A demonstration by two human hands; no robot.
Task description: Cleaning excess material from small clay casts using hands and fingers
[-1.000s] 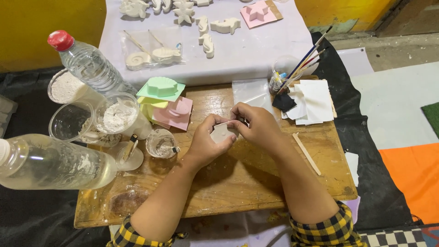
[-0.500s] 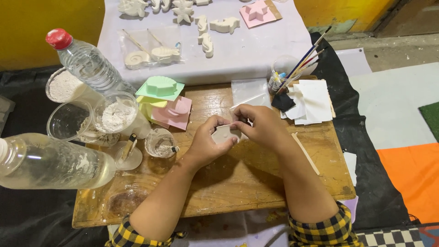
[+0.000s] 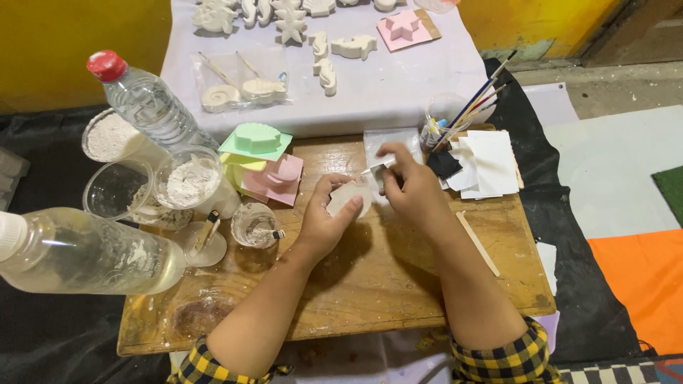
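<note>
Left hand (image 3: 324, 220) cupping white plaster piece (image 3: 348, 198), right hand (image 3: 409, 186) pinching small tool (image 3: 376, 169).
Looks light but brittle, best gripped by the edges.

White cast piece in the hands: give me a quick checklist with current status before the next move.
1. Left hand cradles the white cast piece: ok.
2. Right hand pinches a small tool against the piece's edge: ok; kind of tool, cannot tell.
3. Piece held above the wooden table, over a bare patch: ok.
4. Small cup with a stirrer stands close to the left wrist, could be knocked: not ok.
5. Brush jar stands close beyond the right hand: ok, but near.
6. Cracks or chips on the piece: cannot tell.
</note>
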